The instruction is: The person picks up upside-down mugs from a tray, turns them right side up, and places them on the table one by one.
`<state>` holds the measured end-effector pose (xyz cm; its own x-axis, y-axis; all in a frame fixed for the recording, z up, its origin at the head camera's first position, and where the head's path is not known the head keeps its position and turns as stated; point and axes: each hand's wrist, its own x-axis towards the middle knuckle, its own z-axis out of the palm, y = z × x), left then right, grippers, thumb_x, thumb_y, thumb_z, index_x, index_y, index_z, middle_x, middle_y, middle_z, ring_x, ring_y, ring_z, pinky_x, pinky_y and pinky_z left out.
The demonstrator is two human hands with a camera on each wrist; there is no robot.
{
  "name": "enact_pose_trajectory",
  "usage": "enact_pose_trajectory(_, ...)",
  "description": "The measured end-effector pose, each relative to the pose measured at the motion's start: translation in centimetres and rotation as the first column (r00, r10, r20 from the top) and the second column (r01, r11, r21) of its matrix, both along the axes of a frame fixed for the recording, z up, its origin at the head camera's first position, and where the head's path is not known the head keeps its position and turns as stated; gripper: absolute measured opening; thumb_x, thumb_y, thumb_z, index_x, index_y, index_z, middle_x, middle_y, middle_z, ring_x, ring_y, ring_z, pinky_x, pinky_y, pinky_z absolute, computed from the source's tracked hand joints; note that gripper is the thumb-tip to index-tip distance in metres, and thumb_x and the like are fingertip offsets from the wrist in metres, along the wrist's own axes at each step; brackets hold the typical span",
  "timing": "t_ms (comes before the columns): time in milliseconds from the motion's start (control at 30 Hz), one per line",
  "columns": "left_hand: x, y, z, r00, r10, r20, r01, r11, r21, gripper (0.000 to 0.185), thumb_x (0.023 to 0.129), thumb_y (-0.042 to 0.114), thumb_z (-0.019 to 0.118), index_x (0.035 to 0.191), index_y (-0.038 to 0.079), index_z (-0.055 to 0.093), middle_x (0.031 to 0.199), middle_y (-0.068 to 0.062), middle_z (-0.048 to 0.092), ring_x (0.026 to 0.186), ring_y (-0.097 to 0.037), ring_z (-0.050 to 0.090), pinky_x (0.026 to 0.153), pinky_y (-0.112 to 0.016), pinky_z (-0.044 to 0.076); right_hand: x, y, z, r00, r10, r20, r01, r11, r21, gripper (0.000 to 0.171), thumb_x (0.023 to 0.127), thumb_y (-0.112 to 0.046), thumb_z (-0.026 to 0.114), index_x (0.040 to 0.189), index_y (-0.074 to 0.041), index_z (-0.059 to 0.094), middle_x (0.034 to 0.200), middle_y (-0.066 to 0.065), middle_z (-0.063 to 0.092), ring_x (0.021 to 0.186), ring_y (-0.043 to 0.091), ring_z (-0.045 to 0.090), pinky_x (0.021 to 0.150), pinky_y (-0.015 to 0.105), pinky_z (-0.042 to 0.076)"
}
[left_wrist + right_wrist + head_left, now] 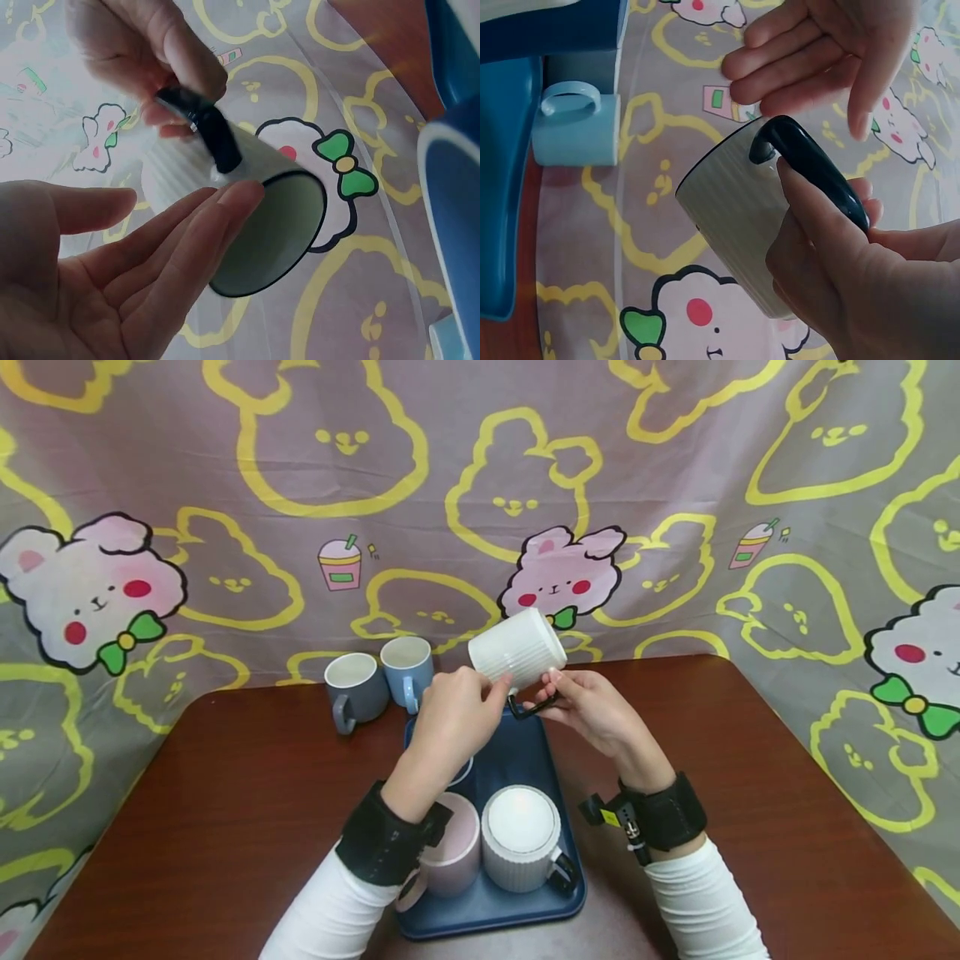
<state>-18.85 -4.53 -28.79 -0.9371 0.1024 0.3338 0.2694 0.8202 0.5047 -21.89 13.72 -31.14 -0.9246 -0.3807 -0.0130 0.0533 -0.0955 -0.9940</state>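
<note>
A white ribbed mug [517,647] with a black handle [534,706] is held tilted in the air above the blue tray [517,752], its mouth towards the hands. My right hand [558,697] pinches the handle [817,169] between thumb and fingers. My left hand [480,697] lies against the mug's side [277,225] with its fingers [187,232] straight and the palm open. In the right wrist view the left hand [817,52] hovers just beyond the mug [735,217].
On the tray stand a pink mug [457,852] and an upturned white ribbed mug [521,839]; another cup is mostly hidden under my left wrist. A grey mug [352,689] and a light blue mug [407,670] stand at the brown table's back edge [675,664].
</note>
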Motion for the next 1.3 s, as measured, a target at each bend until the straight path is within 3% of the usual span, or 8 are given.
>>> enact_pose_trajectory(100, -0.1, 0.3, -0.2, 1.000, -0.006, 0.010, 0.006, 1.000, 0.007, 0.047, 0.095, 0.038, 0.054, 0.056, 0.013, 0.062, 0.047, -0.002, 0.050, 0.046, -0.016, 0.049, 0.043, -0.027, 0.037, 0.0, -0.1, 0.2, 1.000, -0.001, -0.001, 0.001, 1.000, -0.023, 0.018, 0.103, -0.011, 0.034, 0.101, 0.005, 0.043, 0.082, 0.004, 0.047, 0.083, 0.011, 0.061, 0.092, 0.036, 0.048)
enact_pose_trajectory(533, -0.6, 1.0, -0.2, 0.997, -0.017, 0.071, 0.011, 0.996, 0.090, 0.045, 0.095, 0.041, 0.053, 0.069, 0.008, 0.069, 0.051, -0.004, 0.053, 0.048, -0.018, 0.053, 0.041, -0.026, 0.036, 0.2, -0.6, 1.0, 1.000, -0.012, -0.011, 0.011, 0.996, -0.089, 0.021, 0.104, -0.013, 0.030, 0.096, 0.002, 0.044, 0.086, 0.003, 0.047, 0.083, 0.011, 0.056, 0.082, 0.022, 0.053)
enact_pose_trajectory(800, -1.0, 1.0, 0.0, 0.991, -0.056, 0.126, 0.033, 0.984, 0.174, 0.044, 0.095, 0.039, 0.053, 0.065, 0.009, 0.065, 0.050, -0.005, 0.048, 0.046, -0.019, 0.050, 0.039, -0.024, 0.030, 0.4, -1.4, 0.9, 0.996, -0.086, -0.028, 0.083, 0.991, -0.109, 0.023, 0.104, -0.013, 0.032, 0.100, 0.005, 0.046, 0.086, 0.003, 0.048, 0.084, 0.011, 0.057, 0.082, 0.022, 0.053)
enact_pose_trajectory(1000, -1.4, 0.7, -0.4, 0.994, -0.049, 0.093, 0.028, 0.975, 0.219, 0.044, 0.096, 0.035, 0.052, 0.065, 0.009, 0.069, 0.054, -0.002, 0.061, 0.049, -0.015, 0.056, 0.043, -0.025, 0.037, 0.8, -2.1, 0.9, 0.992, -0.122, -0.013, 0.119, 0.985, -0.128, 0.024, 0.104, -0.016, 0.031, 0.103, 0.003, 0.045, 0.086, 0.002, 0.048, 0.085, 0.010, 0.057, 0.086, 0.026, 0.053)
enact_pose_trajectory(1300, -1.8, 0.2, -0.7, 0.995, -0.029, 0.097, -0.002, 0.952, 0.307, 0.029, 0.093, 0.027, 0.061, 0.082, 0.003, 0.075, 0.066, -0.006, 0.070, 0.055, -0.012, 0.066, 0.051, -0.024, 0.052, 1.3, -2.8, 0.9, 0.989, -0.148, -0.006, 0.144, 0.971, -0.190, 0.024, 0.103, -0.017, 0.035, 0.103, 0.002, 0.048, 0.087, 0.002, 0.054, 0.089, 0.010, 0.062, 0.089, 0.026, 0.051)
